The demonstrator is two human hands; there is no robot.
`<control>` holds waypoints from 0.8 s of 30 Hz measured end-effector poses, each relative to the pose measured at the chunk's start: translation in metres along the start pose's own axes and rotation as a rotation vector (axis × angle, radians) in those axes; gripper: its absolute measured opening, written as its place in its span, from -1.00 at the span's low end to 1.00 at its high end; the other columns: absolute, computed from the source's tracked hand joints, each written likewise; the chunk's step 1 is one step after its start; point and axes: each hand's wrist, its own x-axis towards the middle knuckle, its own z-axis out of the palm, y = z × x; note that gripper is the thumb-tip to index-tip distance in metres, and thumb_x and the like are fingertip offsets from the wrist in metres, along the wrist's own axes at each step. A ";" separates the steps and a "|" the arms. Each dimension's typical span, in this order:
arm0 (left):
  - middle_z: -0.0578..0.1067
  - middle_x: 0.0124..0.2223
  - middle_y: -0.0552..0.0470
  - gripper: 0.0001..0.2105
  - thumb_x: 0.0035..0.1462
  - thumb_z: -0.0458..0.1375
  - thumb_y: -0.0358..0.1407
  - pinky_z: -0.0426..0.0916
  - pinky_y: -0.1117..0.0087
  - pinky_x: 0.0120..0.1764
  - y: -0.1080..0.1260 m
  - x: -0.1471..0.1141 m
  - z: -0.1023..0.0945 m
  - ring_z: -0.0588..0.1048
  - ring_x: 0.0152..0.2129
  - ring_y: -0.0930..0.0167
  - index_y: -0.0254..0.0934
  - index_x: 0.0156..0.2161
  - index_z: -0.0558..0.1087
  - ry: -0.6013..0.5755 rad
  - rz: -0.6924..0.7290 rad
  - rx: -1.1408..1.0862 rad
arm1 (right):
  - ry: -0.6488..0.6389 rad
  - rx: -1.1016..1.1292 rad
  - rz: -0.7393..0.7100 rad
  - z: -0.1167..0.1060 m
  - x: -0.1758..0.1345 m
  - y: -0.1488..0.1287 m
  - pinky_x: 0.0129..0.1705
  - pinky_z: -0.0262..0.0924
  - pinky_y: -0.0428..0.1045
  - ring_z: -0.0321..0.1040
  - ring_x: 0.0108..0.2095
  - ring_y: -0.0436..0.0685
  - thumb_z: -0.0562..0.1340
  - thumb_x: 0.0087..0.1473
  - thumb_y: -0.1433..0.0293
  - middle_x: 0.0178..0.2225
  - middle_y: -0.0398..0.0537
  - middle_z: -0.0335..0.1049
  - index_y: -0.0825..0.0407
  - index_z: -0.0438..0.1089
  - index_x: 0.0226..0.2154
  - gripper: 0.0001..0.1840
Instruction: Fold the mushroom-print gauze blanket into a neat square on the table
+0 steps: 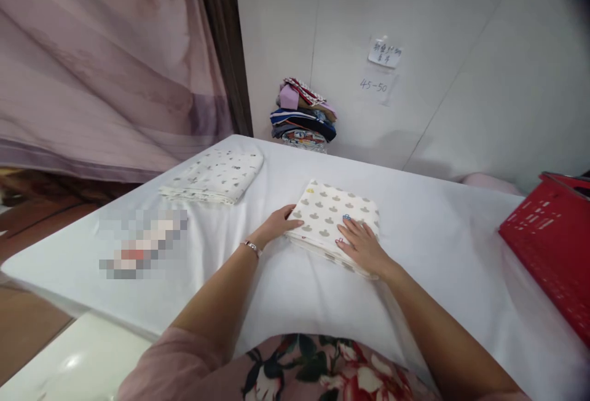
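Observation:
A folded white cloth [322, 204] with grey duck-like prints lies in front of me on the white-covered table [286, 302]. My left hand [276, 224] holds its left edge, the thumb on top and the other fingers partly hidden at the side. On the right part of the cloth my right hand [362, 242] rests flat, fingers spread and palm down. Farther left lies a second folded white cloth [216, 173] with small dark prints, apart from both hands.
A red plastic basket [553, 241] stands at the table's right side. Behind the far edge rises a stack of folded fabrics [304, 115] against the wall. A blurred-out object [145, 247] lies at left. A pink curtain [106, 69] hangs beyond the left edge.

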 end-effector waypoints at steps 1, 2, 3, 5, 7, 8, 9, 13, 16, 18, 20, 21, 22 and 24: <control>0.43 0.06 -0.03 -0.44 -0.10 0.25 -0.15 0.33 0.32 -0.05 -0.001 -0.001 0.001 0.40 -0.04 0.25 -0.24 0.06 0.36 0.009 -0.001 -0.002 | 0.005 -0.006 0.005 0.003 0.000 0.002 0.27 -0.45 0.24 -0.35 0.31 0.20 -0.10 0.20 0.01 0.31 -0.07 -0.19 -0.10 0.12 0.19 -0.40; 0.43 0.05 -0.02 -0.44 -0.10 0.25 -0.14 0.33 0.33 -0.04 -0.002 -0.001 0.002 0.41 -0.05 0.26 -0.24 0.06 0.36 0.019 -0.004 -0.001 | 0.016 -0.002 0.010 0.005 0.000 0.003 0.27 -0.45 0.24 -0.35 0.31 0.20 -0.10 0.20 0.00 0.31 -0.08 -0.20 -0.11 0.11 0.19 -0.40; 0.44 0.05 -0.01 -0.44 -0.10 0.25 -0.14 0.33 0.33 -0.04 -0.003 -0.001 0.003 0.41 -0.06 0.27 -0.23 0.06 0.36 0.022 -0.006 0.000 | 0.030 0.007 0.014 0.007 -0.001 0.005 0.27 -0.45 0.23 -0.35 0.31 0.20 -0.10 0.19 0.00 0.31 -0.09 -0.20 -0.12 0.12 0.19 -0.40; 0.46 0.02 0.00 -0.44 -0.10 0.25 -0.14 0.33 0.34 -0.05 -0.005 0.001 0.006 0.42 -0.07 0.28 -0.23 0.06 0.36 0.035 -0.009 -0.003 | 0.061 0.030 0.024 0.008 -0.002 0.007 0.27 -0.44 0.23 -0.32 0.30 0.19 -0.07 0.19 0.01 0.30 -0.11 -0.16 -0.14 0.15 0.17 -0.43; 0.45 0.02 -0.02 -0.43 -0.09 0.25 -0.13 0.34 0.35 -0.07 -0.006 0.003 0.009 0.43 -0.08 0.28 -0.25 0.06 0.35 0.073 -0.019 -0.001 | 0.098 0.066 0.037 0.007 -0.004 0.008 0.26 -0.41 0.25 -0.27 0.30 0.20 -0.03 0.17 0.02 0.28 -0.12 -0.08 -0.15 0.22 0.13 -0.46; 0.44 0.03 -0.05 -0.42 -0.08 0.25 -0.12 0.34 0.35 -0.08 -0.006 0.003 0.010 0.42 -0.08 0.27 -0.26 0.07 0.34 0.108 -0.035 0.014 | 0.120 0.098 0.039 0.006 -0.006 0.008 0.26 -0.39 0.26 -0.23 0.29 0.21 0.00 0.17 0.03 0.26 -0.11 -0.03 -0.14 0.25 0.10 -0.48; 0.43 0.05 -0.07 -0.41 -0.07 0.24 -0.10 0.35 0.34 -0.09 -0.005 0.003 0.011 0.41 -0.07 0.26 -0.26 0.09 0.33 0.148 -0.049 0.041 | 0.147 0.145 0.034 0.006 -0.007 0.008 0.26 -0.36 0.26 -0.17 0.27 0.21 0.02 0.16 0.04 0.24 -0.10 0.04 -0.13 0.29 0.07 -0.50; 0.30 0.16 -0.06 -0.47 -0.04 0.23 -0.09 0.31 0.31 -0.03 0.010 -0.008 0.010 0.32 0.04 0.26 -0.18 0.06 0.37 0.219 0.104 0.240 | 0.298 0.357 -0.042 0.005 -0.019 0.003 0.18 -0.02 0.17 0.10 0.16 0.18 0.08 0.15 0.11 0.07 -0.05 0.31 -0.10 0.41 -0.05 -0.60; 0.33 0.14 -0.01 -0.63 -0.05 0.26 -0.14 0.21 0.26 0.09 0.020 -0.020 0.009 0.24 0.11 0.27 -0.14 -0.08 0.48 0.087 0.361 0.411 | 0.361 0.316 -0.150 0.007 -0.026 -0.005 0.09 0.11 0.15 0.20 0.07 0.20 0.13 0.13 0.17 0.00 -0.03 0.37 -0.09 0.43 -0.08 -0.65; 0.36 0.12 -0.02 -0.67 -0.07 0.28 -0.19 0.15 0.18 0.14 0.020 -0.025 0.011 0.22 0.13 0.24 -0.14 -0.13 0.51 -0.019 0.428 0.519 | 0.361 0.220 -0.215 0.006 -0.027 -0.012 0.05 0.13 0.17 0.24 0.01 0.22 0.15 0.13 0.21 -0.05 0.00 0.39 -0.07 0.41 -0.07 -0.66; 0.35 0.13 -0.03 -0.71 -0.04 0.27 -0.24 0.11 0.12 0.16 0.015 -0.026 0.014 0.19 0.15 0.21 -0.14 -0.14 0.52 -0.062 0.437 0.593 | 0.359 0.131 -0.241 0.006 -0.025 -0.018 0.00 0.15 0.17 0.27 -0.06 0.22 0.15 0.14 0.24 -0.09 0.02 0.40 -0.05 0.41 -0.07 -0.68; 0.35 0.14 -0.03 -0.73 -0.01 0.24 -0.25 0.10 0.11 0.16 0.013 -0.025 0.015 0.18 0.15 0.21 -0.14 -0.14 0.52 -0.057 0.436 0.614 | 0.359 0.095 -0.243 0.006 -0.023 -0.021 -0.04 0.17 0.17 0.28 -0.10 0.21 0.14 0.15 0.25 -0.12 0.02 0.40 -0.05 0.41 -0.08 -0.69; 0.36 0.13 -0.02 -0.75 0.03 0.21 -0.26 0.10 0.12 0.17 0.010 -0.025 0.016 0.18 0.15 0.22 -0.14 -0.13 0.52 -0.046 0.439 0.628 | 0.360 0.066 -0.241 0.006 -0.022 -0.023 -0.07 0.18 0.16 0.28 -0.13 0.21 0.13 0.16 0.27 -0.15 0.02 0.40 -0.05 0.41 -0.09 -0.71; 0.38 0.11 -0.03 -0.77 0.08 0.17 -0.27 0.12 0.15 0.15 0.006 -0.023 0.018 0.21 0.14 0.25 -0.16 -0.13 0.52 -0.028 0.457 0.657 | 0.368 0.027 -0.229 0.006 -0.019 -0.025 -0.11 0.18 0.15 0.28 -0.17 0.20 0.10 0.18 0.29 -0.20 0.01 0.40 -0.06 0.42 -0.13 -0.74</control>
